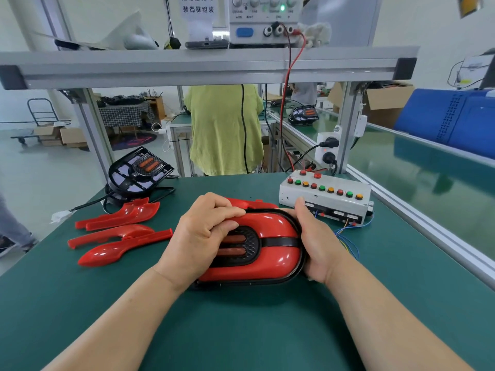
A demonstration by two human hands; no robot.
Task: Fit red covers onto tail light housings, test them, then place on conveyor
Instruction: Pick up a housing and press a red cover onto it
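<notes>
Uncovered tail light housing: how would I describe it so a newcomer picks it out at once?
Start at the green table and go to its far left corner, behind the loose red covers. The uncovered housing stands tilted there. Unlike the covered housing held between the left hand and right hand, it wears no red cover, so its pale inner panels show.

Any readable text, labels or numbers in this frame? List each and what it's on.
"装饰框组装": lower line of the white sign on the top shelf.
Upper line of that sign: cut by the frame edge, unreadable.
"ON", "OFF", "+": power supply front; other labels there too blurred.
Button box: no legible marks.
Tail light: no text shows.
</notes>
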